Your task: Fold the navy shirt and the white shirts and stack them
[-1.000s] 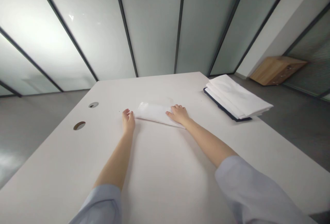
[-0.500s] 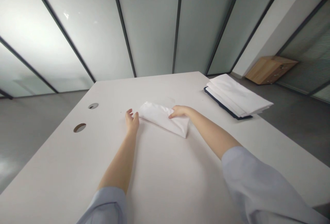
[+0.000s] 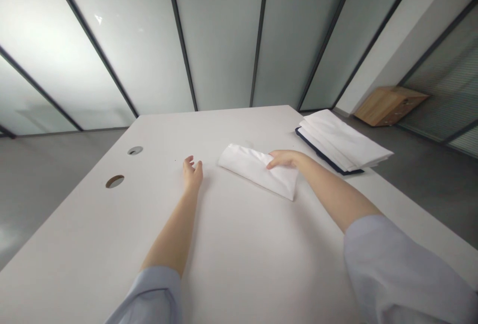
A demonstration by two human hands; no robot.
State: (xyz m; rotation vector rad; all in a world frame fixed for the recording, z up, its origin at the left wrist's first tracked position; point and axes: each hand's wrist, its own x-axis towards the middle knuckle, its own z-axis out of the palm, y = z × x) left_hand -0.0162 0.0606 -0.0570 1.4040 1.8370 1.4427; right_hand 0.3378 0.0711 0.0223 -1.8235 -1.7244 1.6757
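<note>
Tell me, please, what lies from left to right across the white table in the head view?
two round holes, left hand, folded white cloth, stack of white cloths

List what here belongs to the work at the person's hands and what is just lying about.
In use:
folded white cloth, under the right hand
left hand, beside it, not touching

Lying about:
stack of folded white cloth on a dark-edged board
low wooden cabinet
</note>
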